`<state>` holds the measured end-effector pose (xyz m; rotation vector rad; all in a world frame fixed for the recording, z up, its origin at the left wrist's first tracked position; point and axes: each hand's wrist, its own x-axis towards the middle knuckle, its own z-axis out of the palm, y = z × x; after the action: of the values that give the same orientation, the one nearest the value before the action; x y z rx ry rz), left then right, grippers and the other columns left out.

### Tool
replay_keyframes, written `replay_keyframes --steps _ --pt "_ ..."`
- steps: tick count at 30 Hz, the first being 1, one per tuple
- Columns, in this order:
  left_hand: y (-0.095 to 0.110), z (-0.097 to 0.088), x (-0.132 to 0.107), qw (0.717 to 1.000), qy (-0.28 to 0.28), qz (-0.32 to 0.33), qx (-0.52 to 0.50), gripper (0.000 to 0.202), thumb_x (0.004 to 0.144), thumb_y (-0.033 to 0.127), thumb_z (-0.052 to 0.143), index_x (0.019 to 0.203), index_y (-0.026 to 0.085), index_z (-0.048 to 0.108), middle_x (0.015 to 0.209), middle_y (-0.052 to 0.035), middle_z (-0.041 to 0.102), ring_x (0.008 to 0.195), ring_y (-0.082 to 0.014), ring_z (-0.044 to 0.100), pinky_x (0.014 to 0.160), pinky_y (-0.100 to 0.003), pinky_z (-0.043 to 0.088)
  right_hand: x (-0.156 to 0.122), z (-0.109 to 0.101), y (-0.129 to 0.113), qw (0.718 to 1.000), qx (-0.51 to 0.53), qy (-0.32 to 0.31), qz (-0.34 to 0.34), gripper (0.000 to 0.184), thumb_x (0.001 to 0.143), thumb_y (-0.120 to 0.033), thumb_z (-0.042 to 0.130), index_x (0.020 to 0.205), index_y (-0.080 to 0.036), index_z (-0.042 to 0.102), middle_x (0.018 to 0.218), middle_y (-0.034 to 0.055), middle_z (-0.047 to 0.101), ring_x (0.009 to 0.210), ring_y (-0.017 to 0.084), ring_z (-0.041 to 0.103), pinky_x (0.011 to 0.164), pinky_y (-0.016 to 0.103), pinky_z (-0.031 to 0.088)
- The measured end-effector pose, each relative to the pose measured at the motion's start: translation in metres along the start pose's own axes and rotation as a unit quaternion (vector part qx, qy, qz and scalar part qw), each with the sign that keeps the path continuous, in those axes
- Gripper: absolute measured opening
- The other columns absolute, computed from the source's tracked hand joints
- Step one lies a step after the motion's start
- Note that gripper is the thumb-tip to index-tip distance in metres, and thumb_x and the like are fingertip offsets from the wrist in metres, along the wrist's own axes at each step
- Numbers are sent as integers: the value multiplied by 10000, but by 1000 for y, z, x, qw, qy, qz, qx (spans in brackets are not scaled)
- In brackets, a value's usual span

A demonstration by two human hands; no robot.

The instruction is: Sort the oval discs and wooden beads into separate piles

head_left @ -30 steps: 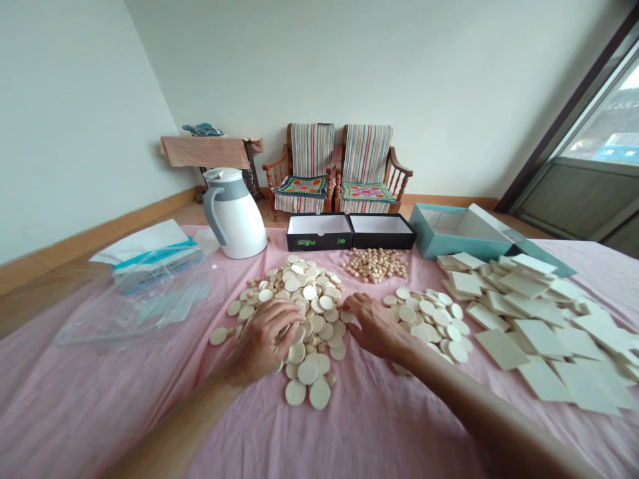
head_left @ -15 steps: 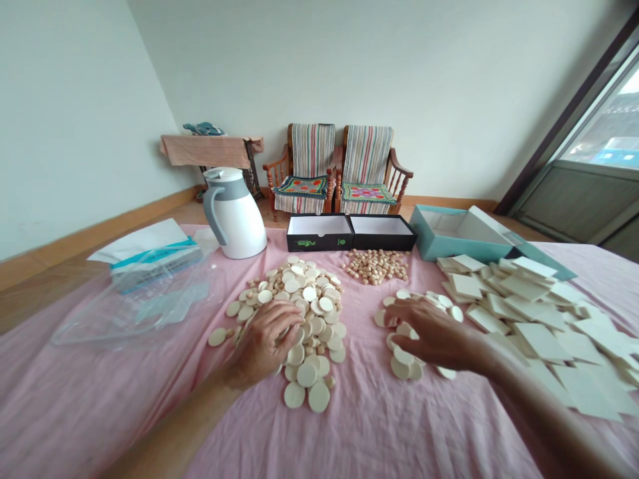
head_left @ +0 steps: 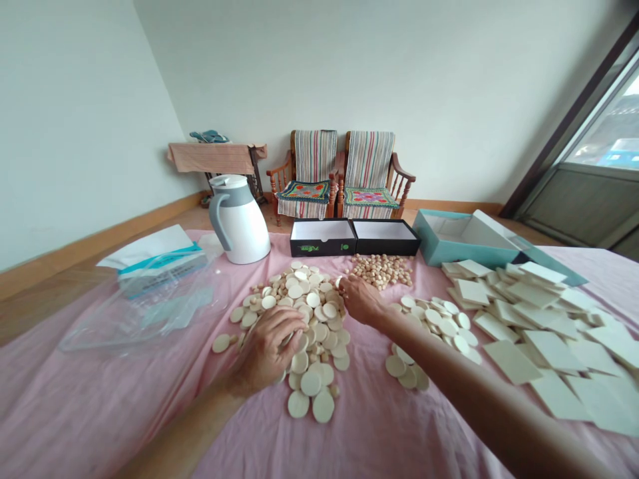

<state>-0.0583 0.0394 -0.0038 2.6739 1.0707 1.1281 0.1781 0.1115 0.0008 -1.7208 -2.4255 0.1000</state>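
Observation:
A heap of pale round wooden discs (head_left: 310,382), with small wooden pieces mixed in, spreads over the pink cloth in front of me. On its left side rests my left hand (head_left: 272,342), fingers curled together; what they hold, if anything, is hidden. My right hand (head_left: 360,299) is at the heap's upper right edge, fingers closed at the tips around a pale wooden disc (head_left: 339,282). Just behind that hand lies a pile of small wooden beads or knobs (head_left: 387,269). A second group of discs (head_left: 433,318) lies to the right, partly behind my right forearm.
Square wooden tiles (head_left: 554,349) are heaped at the right. Behind stand two black box halves (head_left: 323,247) and a teal box (head_left: 449,247). At the left are a white jug (head_left: 247,229), clear plastic packaging (head_left: 100,332) and a blue-white packet (head_left: 157,263).
My right hand has moved left from the second disc group to the edge of the main heap. My left hand stays on the heap. The view has shifted slightly.

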Motion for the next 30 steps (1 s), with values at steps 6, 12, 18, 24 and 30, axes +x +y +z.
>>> replay_keyframes --steps 6,12,18,24,30 --pt "-1 1 0 1000 -2 0 -2 175 852 112 520 941 193 647 986 -64 656 996 -190 585 892 -361 486 -1 5 5 1000 14 20 16 201 838 -157 451 992 -165 580 1001 109 632 850 193 589 624 258 340" --pt "0 1 0 1000 -5 -1 -7 174 857 120 512 935 190 651 979 -69 658 984 -190 589 888 -363 491 6 -12 31 997 32 29 70 207 706 -47 464 827 -145 601 797 83 648 746 173 575 594 249 314" --pt "-1 1 0 1000 -5 -2 -9 181 855 115 514 944 195 650 983 -69 657 984 -195 586 884 -372 490 1 -11 30 996 85 -16 -38 180 680 -106 534 828 -160 621 812 37 659 731 139 572 628 213 364" --pt "0 0 0 1000 -7 -1 -10 181 857 109 512 946 194 644 987 -70 651 993 -195 576 887 -374 483 -5 1 22 997 62 -27 -39 184 655 -48 502 750 -160 612 766 38 639 727 137 555 633 214 347" --pt "-1 1 -1 1000 -1 1 -15 179 852 99 519 945 192 641 984 -67 650 996 -192 576 898 -377 478 11 -21 43 994 7 81 67 259 764 -47 407 923 -125 596 922 117 602 798 175 543 644 249 333"
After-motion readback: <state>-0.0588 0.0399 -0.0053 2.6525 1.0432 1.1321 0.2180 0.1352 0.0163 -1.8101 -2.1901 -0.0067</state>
